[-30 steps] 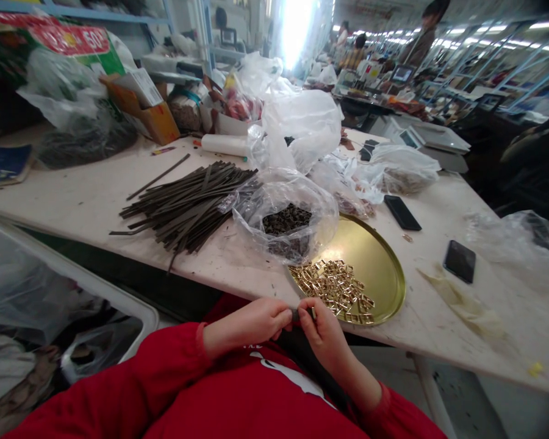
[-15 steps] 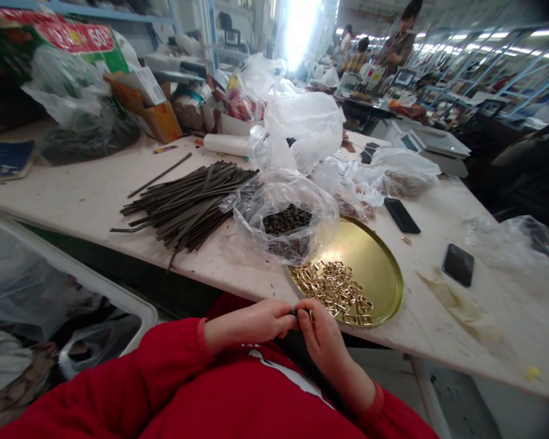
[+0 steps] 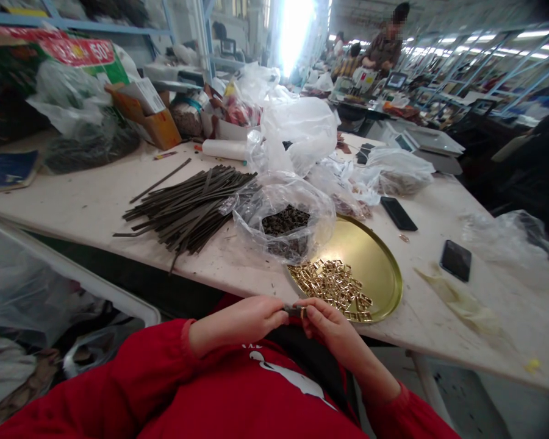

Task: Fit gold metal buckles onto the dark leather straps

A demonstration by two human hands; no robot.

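Note:
My left hand (image 3: 256,318) is closed on one end of a short dark strip (image 3: 293,311), in front of the table edge. At the strip's other end, my right hand (image 3: 322,320) pinches a small gold buckle (image 3: 303,313) that sits around the strip. Just beyond my hands, a round gold tray (image 3: 384,262) holds a heap of gold buckles (image 3: 332,283). A clear plastic bag (image 3: 318,213) with small dark pieces (image 3: 286,222) stands against the tray's left side. Long dark strips (image 3: 192,204) lie in a pile left of the bag.
Two phones (image 3: 398,213) (image 3: 456,260) lie right of the tray. Behind are white plastic bags (image 3: 302,128), a white roll (image 3: 224,149) and an orange box (image 3: 162,125). A white-rimmed bin (image 3: 137,305) is at the lower left. A person (image 3: 387,46) stands far back.
My hands have moved slightly apart, and more of the dark strip and the gold buckle shows between them. The view has shifted a little.

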